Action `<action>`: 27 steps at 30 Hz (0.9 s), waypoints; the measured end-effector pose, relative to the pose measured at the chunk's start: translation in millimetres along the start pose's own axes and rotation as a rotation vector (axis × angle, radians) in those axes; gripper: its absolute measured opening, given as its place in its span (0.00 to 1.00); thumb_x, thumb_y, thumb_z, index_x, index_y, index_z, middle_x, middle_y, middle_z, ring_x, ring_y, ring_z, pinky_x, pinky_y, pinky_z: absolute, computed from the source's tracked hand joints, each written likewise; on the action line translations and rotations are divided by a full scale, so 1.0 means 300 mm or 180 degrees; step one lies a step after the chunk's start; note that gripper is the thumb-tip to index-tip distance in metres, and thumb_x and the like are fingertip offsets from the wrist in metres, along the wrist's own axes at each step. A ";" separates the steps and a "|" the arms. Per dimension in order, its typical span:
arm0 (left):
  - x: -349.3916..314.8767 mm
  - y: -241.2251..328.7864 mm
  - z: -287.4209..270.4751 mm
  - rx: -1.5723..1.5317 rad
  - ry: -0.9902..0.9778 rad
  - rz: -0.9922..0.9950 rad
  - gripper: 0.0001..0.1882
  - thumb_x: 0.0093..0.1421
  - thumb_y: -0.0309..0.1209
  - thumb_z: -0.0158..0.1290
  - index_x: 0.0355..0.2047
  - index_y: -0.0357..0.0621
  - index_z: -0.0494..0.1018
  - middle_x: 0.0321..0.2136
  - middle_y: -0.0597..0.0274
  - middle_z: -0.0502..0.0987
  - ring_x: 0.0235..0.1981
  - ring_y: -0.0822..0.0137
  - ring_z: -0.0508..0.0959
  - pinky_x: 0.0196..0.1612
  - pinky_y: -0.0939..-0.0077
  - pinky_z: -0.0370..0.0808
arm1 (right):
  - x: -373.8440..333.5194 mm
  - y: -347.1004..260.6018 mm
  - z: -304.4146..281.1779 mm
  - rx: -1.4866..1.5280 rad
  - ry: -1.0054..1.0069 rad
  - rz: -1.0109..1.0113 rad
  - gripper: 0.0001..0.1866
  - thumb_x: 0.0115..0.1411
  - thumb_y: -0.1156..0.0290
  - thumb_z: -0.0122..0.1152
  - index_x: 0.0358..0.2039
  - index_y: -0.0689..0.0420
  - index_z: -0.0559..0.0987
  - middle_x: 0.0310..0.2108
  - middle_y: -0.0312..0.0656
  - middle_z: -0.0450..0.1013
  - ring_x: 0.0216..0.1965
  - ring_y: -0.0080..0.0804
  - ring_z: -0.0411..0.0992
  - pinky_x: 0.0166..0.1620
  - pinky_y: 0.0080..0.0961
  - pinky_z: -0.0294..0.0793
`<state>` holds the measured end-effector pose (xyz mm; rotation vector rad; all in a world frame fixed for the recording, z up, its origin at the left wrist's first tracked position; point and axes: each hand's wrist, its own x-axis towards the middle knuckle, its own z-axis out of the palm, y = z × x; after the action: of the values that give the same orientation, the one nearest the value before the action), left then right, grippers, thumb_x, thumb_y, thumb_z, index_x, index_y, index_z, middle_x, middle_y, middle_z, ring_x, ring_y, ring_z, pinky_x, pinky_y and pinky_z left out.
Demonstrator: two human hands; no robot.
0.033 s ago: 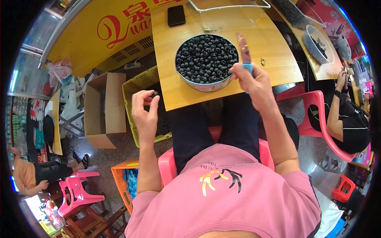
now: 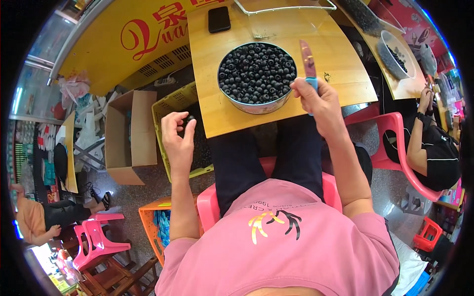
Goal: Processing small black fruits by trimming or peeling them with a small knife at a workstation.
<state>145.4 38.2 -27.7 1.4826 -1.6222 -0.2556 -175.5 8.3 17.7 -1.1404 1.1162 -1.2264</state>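
Observation:
My left hand (image 2: 177, 138) is closed in a loose pinch on a dark round berry-like fruit (image 2: 190, 118), left of the table's front corner. In my right hand (image 2: 318, 103) is a small knife (image 2: 308, 59), gripped by its blue handle with the blade pointing up and away. That hand sits at the right rim of a round tin (image 2: 256, 107), heaped with many more dark round fruits (image 2: 256, 69). The tin stands on the wooden table (image 2: 340, 54). Below my left hand, a yellow plastic crate (image 2: 161, 128) also contains dark fruits, partly hidden by the hand and table.
A black phone (image 2: 219, 19) lies at the table's far left. An open cardboard box (image 2: 143, 135) stands left of the crate. To the right, a person (image 2: 429, 143) sits by a pink chair (image 2: 395, 148) at another table with a clear plastic tub (image 2: 395, 56).
My right hand and the knife have shifted slightly right, and the blade stands a little more upright. My left hand has moved very slightly left with the fruit.

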 end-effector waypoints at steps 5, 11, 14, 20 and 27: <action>0.151 0.086 0.063 -0.0261 -0.0220 0.0674 0.04 0.56 0.22 0.57 0.32 0.36 0.74 0.34 0.56 0.75 0.35 0.60 0.74 0.40 0.71 0.71 | 0.002 0.023 -0.036 0.0119 0.0188 -0.0012 0.13 0.64 0.64 0.59 0.35 0.62 0.78 0.26 0.34 0.71 0.18 0.11 0.58 0.22 0.11 0.55; 0.322 0.199 0.322 -0.0319 -0.0746 0.1551 0.06 0.56 0.26 0.56 0.35 0.41 0.77 0.35 0.57 0.77 0.40 0.55 0.74 0.44 0.63 0.70 | -0.014 0.045 -0.058 0.0053 0.0254 -0.0025 0.13 0.64 0.64 0.60 0.35 0.63 0.78 0.26 0.33 0.71 0.18 0.11 0.58 0.22 0.11 0.55; 0.349 0.248 0.408 0.0371 -0.0748 0.1725 0.09 0.57 0.28 0.56 0.38 0.42 0.77 0.36 0.57 0.77 0.42 0.57 0.75 0.46 0.64 0.69 | -0.024 0.043 -0.079 0.0091 0.0315 0.0039 0.13 0.64 0.63 0.60 0.35 0.62 0.78 0.25 0.33 0.71 0.18 0.11 0.58 0.22 0.12 0.55; 0.367 0.211 0.459 0.0422 -0.0865 0.1637 0.07 0.55 0.28 0.57 0.35 0.44 0.77 0.33 0.58 0.76 0.41 0.56 0.75 0.45 0.63 0.70 | -0.025 0.056 -0.087 0.0074 0.0294 0.0049 0.13 0.63 0.63 0.60 0.34 0.62 0.78 0.24 0.32 0.71 0.18 0.11 0.58 0.21 0.12 0.55; 0.349 0.198 0.443 -0.0030 -0.0843 0.1618 0.03 0.55 0.26 0.56 0.31 0.44 0.75 0.31 0.60 0.74 0.39 0.57 0.74 0.43 0.64 0.70 | 0.004 0.062 -0.031 0.0155 0.0114 -0.0050 0.12 0.63 0.63 0.61 0.34 0.60 0.79 0.25 0.30 0.71 0.19 0.11 0.58 0.22 0.11 0.55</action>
<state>22.3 -91.6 -16.0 1.0114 -2.1444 -0.1744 -182.6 6.9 -1.7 -1.0959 1.1000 -1.2839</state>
